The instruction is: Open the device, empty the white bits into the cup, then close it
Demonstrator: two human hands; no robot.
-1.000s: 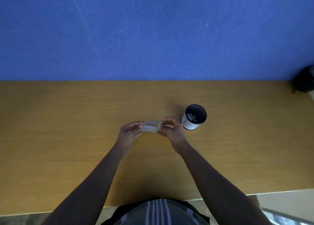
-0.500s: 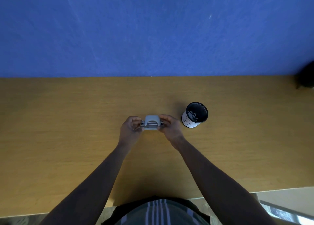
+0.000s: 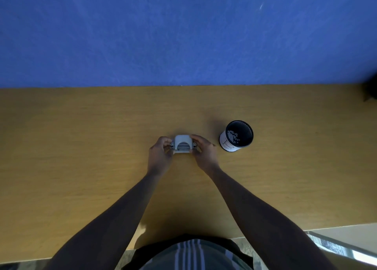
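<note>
A small grey hole punch [image 3: 182,143] sits upright at the middle of the wooden table [image 3: 81,147], its rounded top facing me. My left hand [image 3: 161,153] grips its left end and my right hand [image 3: 203,150] grips its right end. To the right stands a cup [image 3: 236,136] with a white outside and a black inside. Small white paper bits [image 3: 233,136] lie in the cup. The underside of the hole punch is hidden.
A blue wall [image 3: 183,35] rises behind the table's far edge. A dark object [image 3: 371,90] shows at the far right edge. The table's near edge runs just in front of my torso.
The hole punch has turned from a flat, edge-on pose to upright with its grey top towards me. Both hands stayed on its ends and lowered it towards the table.
</note>
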